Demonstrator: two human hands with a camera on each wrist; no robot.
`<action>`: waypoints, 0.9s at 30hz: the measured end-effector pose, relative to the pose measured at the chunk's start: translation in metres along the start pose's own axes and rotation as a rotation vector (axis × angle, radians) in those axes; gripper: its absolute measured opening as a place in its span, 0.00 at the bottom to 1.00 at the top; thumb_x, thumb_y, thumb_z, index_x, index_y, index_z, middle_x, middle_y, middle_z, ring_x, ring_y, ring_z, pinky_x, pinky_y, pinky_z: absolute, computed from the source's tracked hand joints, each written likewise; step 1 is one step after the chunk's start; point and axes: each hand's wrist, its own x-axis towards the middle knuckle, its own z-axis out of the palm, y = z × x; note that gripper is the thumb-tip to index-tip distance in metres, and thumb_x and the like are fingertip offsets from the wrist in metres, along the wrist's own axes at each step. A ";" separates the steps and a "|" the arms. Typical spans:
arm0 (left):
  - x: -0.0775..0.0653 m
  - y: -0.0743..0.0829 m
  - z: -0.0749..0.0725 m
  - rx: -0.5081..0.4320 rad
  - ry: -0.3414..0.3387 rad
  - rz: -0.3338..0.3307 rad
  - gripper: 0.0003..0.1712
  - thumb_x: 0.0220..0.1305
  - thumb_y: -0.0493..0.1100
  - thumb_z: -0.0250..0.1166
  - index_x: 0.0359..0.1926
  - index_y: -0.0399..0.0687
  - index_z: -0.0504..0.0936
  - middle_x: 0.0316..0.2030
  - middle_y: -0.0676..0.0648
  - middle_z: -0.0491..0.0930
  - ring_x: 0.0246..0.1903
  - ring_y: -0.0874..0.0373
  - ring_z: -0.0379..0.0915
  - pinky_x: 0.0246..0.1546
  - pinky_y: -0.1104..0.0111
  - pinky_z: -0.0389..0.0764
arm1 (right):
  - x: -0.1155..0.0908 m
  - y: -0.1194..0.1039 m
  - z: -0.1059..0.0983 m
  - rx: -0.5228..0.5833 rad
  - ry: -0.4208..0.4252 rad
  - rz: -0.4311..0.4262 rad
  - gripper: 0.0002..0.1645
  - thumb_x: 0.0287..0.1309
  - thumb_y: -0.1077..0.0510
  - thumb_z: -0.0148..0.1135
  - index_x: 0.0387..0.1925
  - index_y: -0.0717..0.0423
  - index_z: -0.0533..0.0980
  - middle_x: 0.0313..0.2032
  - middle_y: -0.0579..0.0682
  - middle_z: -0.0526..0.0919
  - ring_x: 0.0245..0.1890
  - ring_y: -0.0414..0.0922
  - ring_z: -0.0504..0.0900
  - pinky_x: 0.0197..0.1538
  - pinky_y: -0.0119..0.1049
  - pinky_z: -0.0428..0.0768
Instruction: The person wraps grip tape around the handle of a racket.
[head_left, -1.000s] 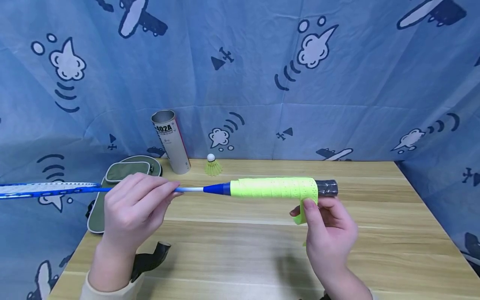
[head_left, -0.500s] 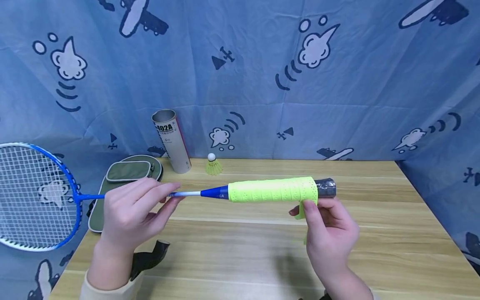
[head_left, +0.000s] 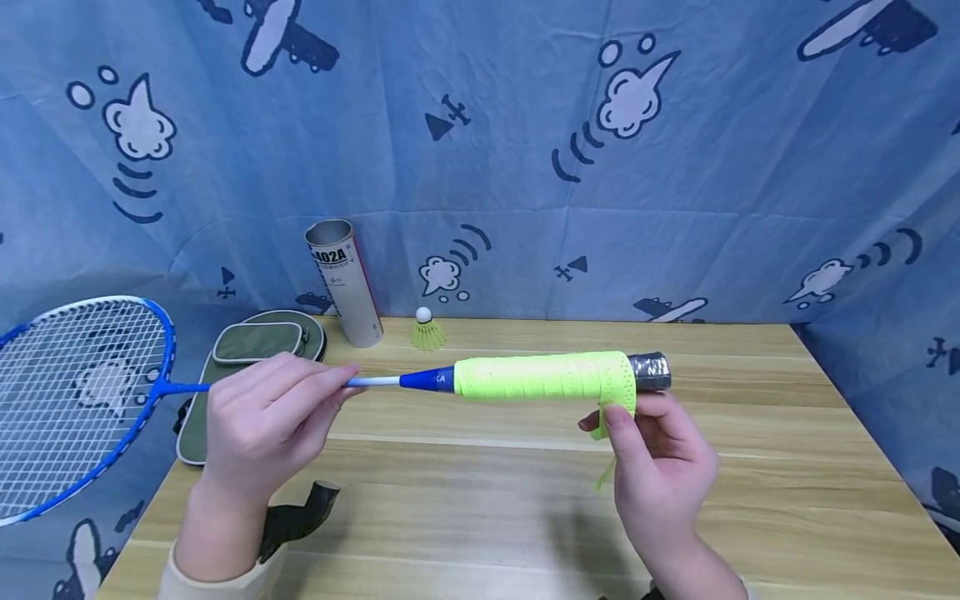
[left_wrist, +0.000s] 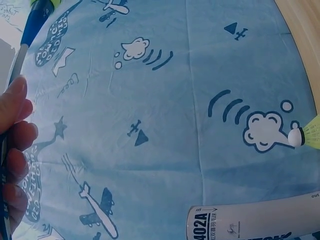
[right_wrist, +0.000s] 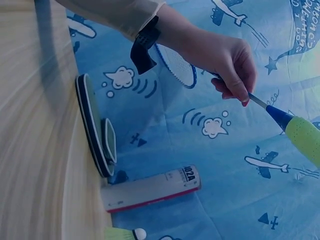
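My left hand (head_left: 262, 421) holds the thin shaft of a blue and white badminton racket (head_left: 427, 379) between thumb and fingers. The racket lies roughly level above the table, its strung head (head_left: 78, 400) out to the left. Neon yellow overgrip tape (head_left: 536, 376) covers most of the handle in overlapping turns, while the dark butt end (head_left: 651, 372) shows bare. Just below that end, my right hand (head_left: 663, 467) pinches the tape's hanging strip between thumb and fingers. The left wrist view shows left fingers (left_wrist: 17, 162) curled round the shaft; the right hand is out of the right wrist view.
A green zip case (head_left: 258, 342) lies at the table's back left, partly behind my left hand. Beside it a shuttlecock tube (head_left: 345, 283) stands upright, with a yellow shuttlecock (head_left: 427, 329) to its right. A blue printed curtain (head_left: 480, 167) hangs behind the wooden table (head_left: 480, 517).
The racket has turned about its shaft: its head was edge-on, then faced the camera, and now sits at a slant. Both hands stay nearly in place, and the hanging strip looks shorter.
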 end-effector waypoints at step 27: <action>-0.004 -0.002 -0.002 0.037 -0.111 -0.024 0.20 0.75 0.50 0.64 0.31 0.42 0.90 0.22 0.49 0.84 0.15 0.58 0.71 0.17 0.68 0.73 | 0.002 -0.002 -0.002 -0.144 0.023 0.133 0.04 0.60 0.82 0.57 0.29 0.81 0.73 0.30 0.54 0.84 0.24 0.45 0.85 0.34 0.32 0.86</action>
